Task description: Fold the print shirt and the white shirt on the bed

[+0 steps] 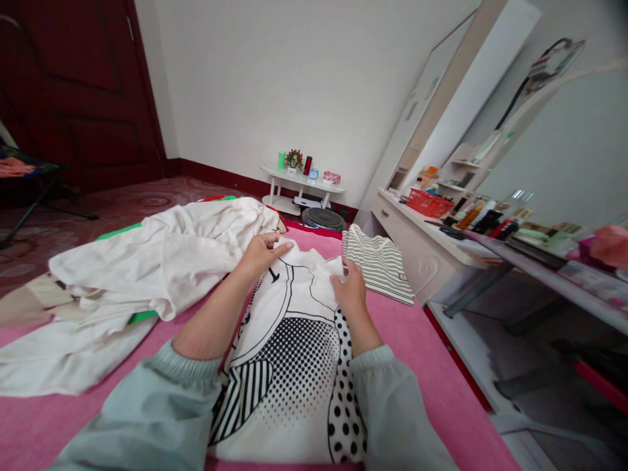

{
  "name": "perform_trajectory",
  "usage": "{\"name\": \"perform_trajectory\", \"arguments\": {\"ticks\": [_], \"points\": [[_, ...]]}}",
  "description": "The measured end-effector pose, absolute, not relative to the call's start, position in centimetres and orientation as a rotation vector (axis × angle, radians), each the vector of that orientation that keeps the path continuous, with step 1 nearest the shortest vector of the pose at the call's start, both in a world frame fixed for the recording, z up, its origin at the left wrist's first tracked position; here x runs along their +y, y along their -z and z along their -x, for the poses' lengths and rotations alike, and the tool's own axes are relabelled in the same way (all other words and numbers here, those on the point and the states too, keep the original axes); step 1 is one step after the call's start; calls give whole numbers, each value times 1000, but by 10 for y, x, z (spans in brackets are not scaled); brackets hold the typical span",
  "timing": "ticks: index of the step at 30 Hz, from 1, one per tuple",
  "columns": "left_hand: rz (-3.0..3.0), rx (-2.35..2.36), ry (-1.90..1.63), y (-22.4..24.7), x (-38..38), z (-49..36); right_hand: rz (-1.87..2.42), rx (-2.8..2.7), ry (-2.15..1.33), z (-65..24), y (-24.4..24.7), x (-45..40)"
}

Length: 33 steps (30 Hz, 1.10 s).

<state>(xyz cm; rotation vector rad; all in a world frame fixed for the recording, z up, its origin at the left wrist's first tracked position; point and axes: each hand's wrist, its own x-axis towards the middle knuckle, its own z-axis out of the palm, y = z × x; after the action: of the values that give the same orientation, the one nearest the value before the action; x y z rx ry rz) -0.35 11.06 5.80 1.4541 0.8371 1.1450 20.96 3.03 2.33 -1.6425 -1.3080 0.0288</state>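
The shirt [304, 353] lies flat on the pink bed [436, 379], right in front of the person, with its top edge at the far end. The left hand [262, 254] is nearly closed and pinches the top left corner between thumb and fingers. The right hand [350, 288] pinches the top right corner the same way. Between them, the top edge sags a little. If one hand pulls harder than the other, the shirt could go crooked. If a pinch slips, that corner could flop down and make a crease. The grey sleeves [392, 405] are close to the shirt's sides and might rub them into wrinkles. The white clothes [196, 242] are just beside the left hand, so they could get snagged. A wide swing right could mess up the striped top [379, 265].
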Motion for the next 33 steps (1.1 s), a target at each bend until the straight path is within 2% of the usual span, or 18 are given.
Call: {"name": "perform_trajectory", "arguments": {"ticks": [4,7,11,15,24,29,33], "points": [[-1554,734,-1066,-70,104,5,1653,-1446,209,-199,-36,26],[-1717,558,-776,-78,99,13,1650,-1456,180,-198,-36,27],[-1958,318,-217,-80,97,21,1691,-1228,-175,-214,-22,33],[-2046,317,-29,-73,99,18,1492,-1054,-654,-228,-17,34],[-2058,555,0,-71,106,27,1179,-958,-980,-240,-32,20],[-1986,317,-159,-79,103,30,993,-1059,-1153,-234,-44,7],[-1898,168,-136,-83,102,32,1001,-1261,-1285,-238,-47,0]]}}
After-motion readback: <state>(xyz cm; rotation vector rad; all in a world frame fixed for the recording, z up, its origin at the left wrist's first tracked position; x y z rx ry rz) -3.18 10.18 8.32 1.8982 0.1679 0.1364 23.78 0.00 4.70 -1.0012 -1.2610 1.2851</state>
